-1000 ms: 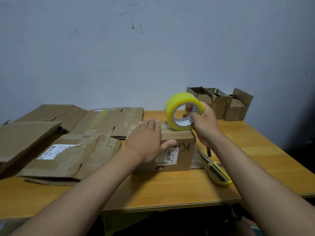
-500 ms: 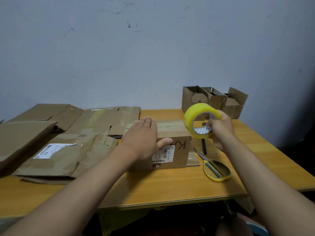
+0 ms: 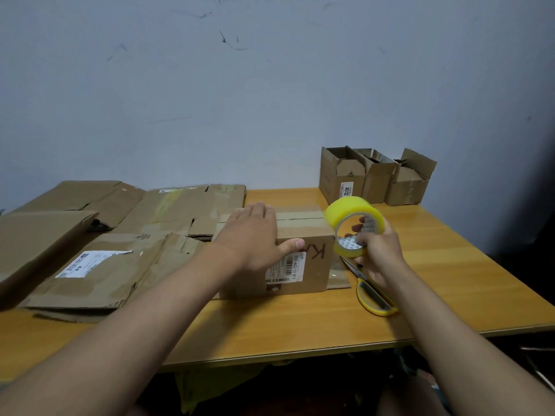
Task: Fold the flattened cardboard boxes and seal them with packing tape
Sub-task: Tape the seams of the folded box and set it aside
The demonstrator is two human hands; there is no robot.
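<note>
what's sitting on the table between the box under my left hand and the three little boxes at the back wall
In the head view, only the tape roll in your right hand crosses that stretch, held above the table; the tabletop itself is bare there.

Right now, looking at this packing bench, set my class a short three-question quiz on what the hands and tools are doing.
1. True or false: the scissors lie on the table, in neither hand.
2. Multiple choice: the right hand holds A) a knife, B) the yellow tape roll, C) a label.
3. Fill in: the left hand rests flat on top of the ____.

Key: 1 true; 2 B; 3 folded box.
</note>
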